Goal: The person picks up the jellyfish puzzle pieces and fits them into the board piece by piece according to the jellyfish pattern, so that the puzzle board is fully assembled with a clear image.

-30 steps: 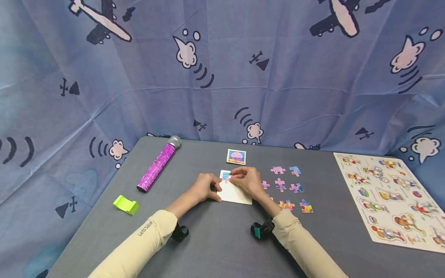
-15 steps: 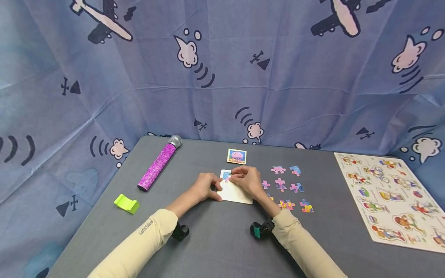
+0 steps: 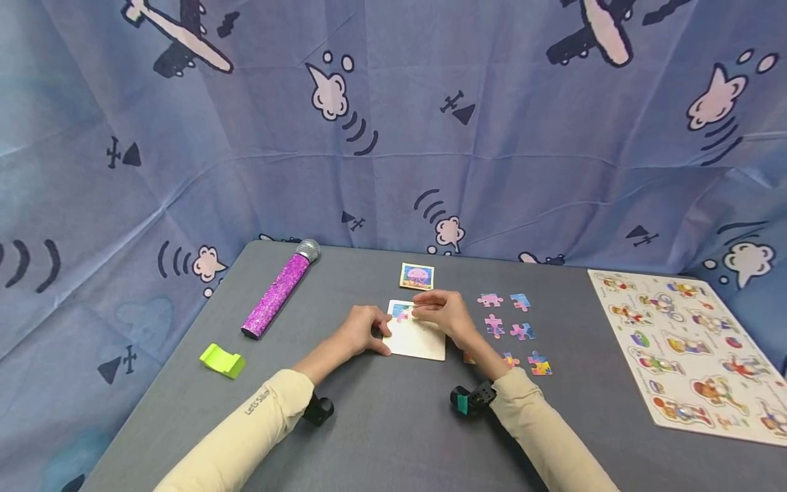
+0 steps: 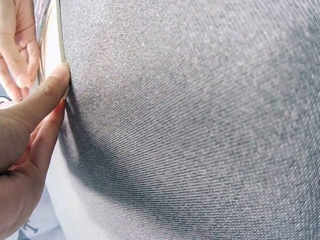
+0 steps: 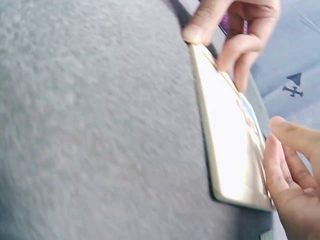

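Note:
A pale, shallow puzzle tray lies on the grey table, with a blue and pink jigsaw section in its far left corner. My left hand holds the tray by its left side; the left wrist view shows the thumb at its edge. Over the tray's far right part is my right hand. In the right wrist view its thumb and index finger sit slightly apart, with nothing visible between them. Loose jigsaw pieces lie to the right, some partly hidden by the right arm.
A small jellyfish picture lies beyond the tray. To the left are a glittery pink microphone and a lime-green plastic holder. A large picture board occupies the right side. A patterned curtain hangs behind the table.
My right hand has let go of the jigsaw section and shifted slightly right, uncovering more of it. The left hand keeps its hold on the tray.

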